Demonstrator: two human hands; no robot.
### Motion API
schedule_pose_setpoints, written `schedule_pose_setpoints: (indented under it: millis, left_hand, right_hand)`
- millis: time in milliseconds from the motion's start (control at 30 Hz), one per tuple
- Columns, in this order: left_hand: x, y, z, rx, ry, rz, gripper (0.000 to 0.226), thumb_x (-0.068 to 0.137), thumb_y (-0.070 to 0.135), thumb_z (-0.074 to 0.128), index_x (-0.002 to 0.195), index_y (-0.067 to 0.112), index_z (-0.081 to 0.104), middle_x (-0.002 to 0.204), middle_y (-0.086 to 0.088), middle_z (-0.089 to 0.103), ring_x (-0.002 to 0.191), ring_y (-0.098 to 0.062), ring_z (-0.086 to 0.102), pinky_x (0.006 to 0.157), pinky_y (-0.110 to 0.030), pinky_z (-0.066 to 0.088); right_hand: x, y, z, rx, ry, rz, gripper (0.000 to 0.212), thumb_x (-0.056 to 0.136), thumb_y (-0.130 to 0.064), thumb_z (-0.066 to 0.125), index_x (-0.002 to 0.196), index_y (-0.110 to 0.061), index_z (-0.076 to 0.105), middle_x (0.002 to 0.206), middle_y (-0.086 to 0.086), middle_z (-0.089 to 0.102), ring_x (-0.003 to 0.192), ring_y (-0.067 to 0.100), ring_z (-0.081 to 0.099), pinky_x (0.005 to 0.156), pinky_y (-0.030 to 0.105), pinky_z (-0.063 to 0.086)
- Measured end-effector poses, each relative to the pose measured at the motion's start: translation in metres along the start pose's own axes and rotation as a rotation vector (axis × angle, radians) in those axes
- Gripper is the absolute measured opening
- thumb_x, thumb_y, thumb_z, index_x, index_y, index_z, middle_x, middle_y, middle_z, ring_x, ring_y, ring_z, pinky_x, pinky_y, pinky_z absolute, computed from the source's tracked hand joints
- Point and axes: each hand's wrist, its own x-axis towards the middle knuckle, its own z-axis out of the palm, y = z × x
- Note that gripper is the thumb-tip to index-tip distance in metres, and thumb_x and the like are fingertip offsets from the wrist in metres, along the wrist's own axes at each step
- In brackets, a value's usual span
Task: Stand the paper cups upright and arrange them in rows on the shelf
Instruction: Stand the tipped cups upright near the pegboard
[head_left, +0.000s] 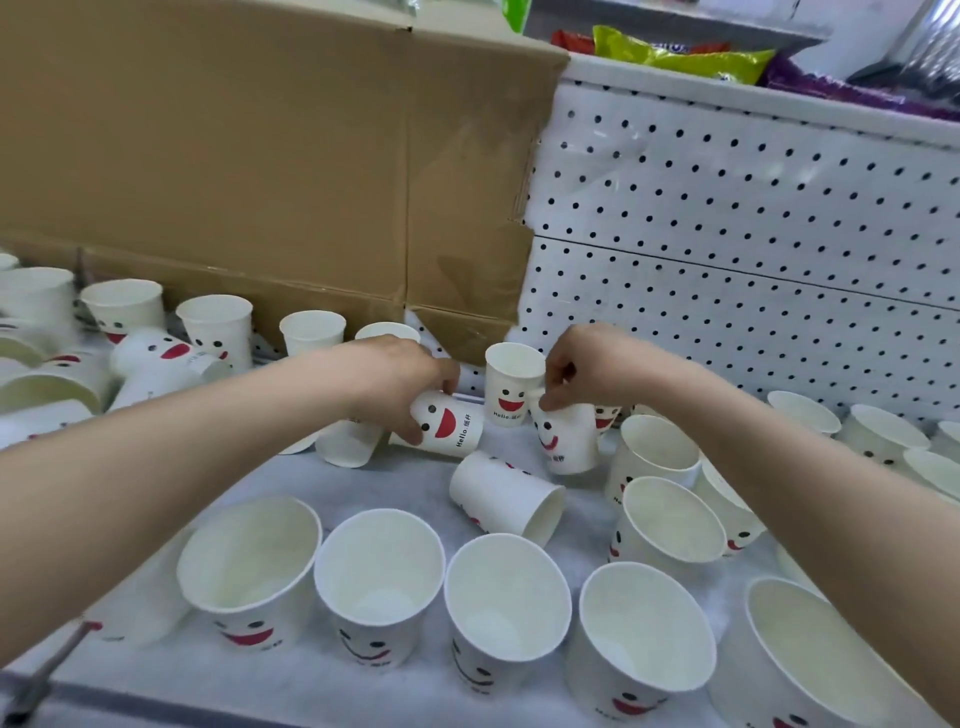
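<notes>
Head cam shows your left hand (400, 379) wrapped round a sideways cup (449, 423), mid-shelf (405, 486) near the cardboard box (260, 156). Your right hand (587, 369) is pinching the top of a second cup (569, 441), just beside a standing cup (511, 387). Upright cups (382, 582) line the front edge, with a tipped cup (498, 488) behind them.

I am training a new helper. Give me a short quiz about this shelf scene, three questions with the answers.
1. True or false: the held cup in the left hand's grip lies on its side.
2. What stands at the back left? A) cardboard box B) glass door C) basket
3. Fill in: the middle cup, between the left hand and the right hand, stands ___.
Key: 1 true; 2 A; 3 upright.
</notes>
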Motion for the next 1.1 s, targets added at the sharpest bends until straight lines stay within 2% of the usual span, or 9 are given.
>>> schedule_pose_setpoints:
  millis: [167,333,467,633,733,833,933,1000,1100]
  left_hand:
    - [-0.005,-0.004,-0.009,-0.014,0.105,0.04,0.058,0.071,0.048,0.072,0.122,0.041,0.046,0.109,0.005,0.051,0.098,-0.02,0.053,0.077,-0.033,0.045]
    - [-0.006,0.002,-0.016,0.004,0.123,0.083,0.055,0.073,0.037,0.073,0.123,0.037,0.05,0.112,0.005,0.052,0.102,-0.019,0.052,0.081,-0.032,0.044]
    - [-0.003,0.011,-0.013,0.054,0.177,0.142,0.056,0.077,0.014,0.065,0.126,0.035,0.049,0.123,0.004,0.055,0.109,-0.018,0.052,0.083,-0.035,0.048]
    - [0.0,0.013,-0.011,0.044,0.231,0.165,0.078,0.08,0.002,0.065,0.144,0.031,0.03,0.146,0.003,0.035,0.125,-0.023,0.045,0.085,-0.03,0.041]
    - [0.001,0.01,-0.01,0.022,0.261,0.084,0.076,0.077,0.013,0.073,0.141,0.027,0.034,0.133,0.0,0.047,0.113,-0.024,0.053,0.085,-0.033,0.044]
    - [-0.002,0.008,-0.008,-0.023,0.218,-0.004,0.046,0.078,0.021,0.072,0.121,0.024,0.055,0.102,0.004,0.063,0.089,-0.019,0.056,0.072,-0.031,0.048]
    - [-0.007,0.012,-0.007,0.104,0.253,-0.004,0.01,0.081,0.024,0.066,0.088,0.024,0.058,0.079,0.001,0.057,0.072,-0.022,0.051,0.055,-0.027,0.037]
    - [-0.009,0.015,-0.007,0.204,0.267,0.014,0.009,0.084,0.023,0.063,0.08,0.022,0.056,0.074,0.0,0.051,0.07,-0.024,0.05,0.053,-0.027,0.034]
    - [-0.011,0.013,-0.01,0.308,0.292,0.046,0.005,0.084,0.021,0.062,0.081,0.021,0.058,0.08,-0.001,0.056,0.072,-0.025,0.052,0.052,-0.025,0.031]
  right_hand:
    - [-0.016,0.004,-0.014,0.055,0.134,-0.039,0.008,0.079,-0.022,0.075,0.078,-0.014,0.073,0.075,-0.001,0.069,0.067,0.012,0.059,0.057,0.024,0.047]
    - [-0.028,0.005,-0.003,-0.083,0.056,-0.106,0.01,0.074,-0.015,0.077,0.076,-0.022,0.071,0.077,-0.006,0.069,0.073,0.015,0.065,0.068,0.033,0.056]
    - [-0.03,0.003,0.009,-0.281,0.044,-0.203,0.013,0.078,-0.016,0.072,0.081,-0.028,0.068,0.084,-0.005,0.066,0.091,0.019,0.057,0.065,0.029,0.044]
    - [-0.031,0.002,0.006,-0.397,0.104,-0.251,0.022,0.081,-0.014,0.065,0.075,-0.033,0.057,0.082,-0.004,0.056,0.097,0.021,0.054,0.057,0.025,0.032]
    - [-0.031,0.0,0.006,-0.45,0.122,-0.255,0.027,0.081,-0.013,0.063,0.071,-0.031,0.046,0.08,-0.005,0.05,0.097,0.02,0.051,0.054,0.026,0.027]
    - [-0.033,-0.003,0.008,-0.521,0.127,-0.262,0.019,0.083,-0.011,0.06,0.074,-0.027,0.055,0.081,-0.005,0.054,0.097,0.02,0.05,0.056,0.026,0.031]
    - [-0.034,-0.007,0.009,-0.532,0.11,-0.268,0.011,0.085,-0.015,0.062,0.085,-0.026,0.064,0.089,-0.004,0.061,0.099,0.02,0.051,0.06,0.028,0.034]
    - [-0.035,-0.008,0.006,-0.482,0.076,-0.254,0.013,0.084,-0.022,0.068,0.096,-0.029,0.067,0.095,-0.005,0.064,0.103,0.018,0.051,0.064,0.029,0.039]
    - [-0.039,-0.009,-0.002,-0.326,0.058,-0.256,0.026,0.081,-0.025,0.073,0.105,-0.032,0.064,0.092,-0.012,0.063,0.1,0.014,0.05,0.069,0.031,0.045]
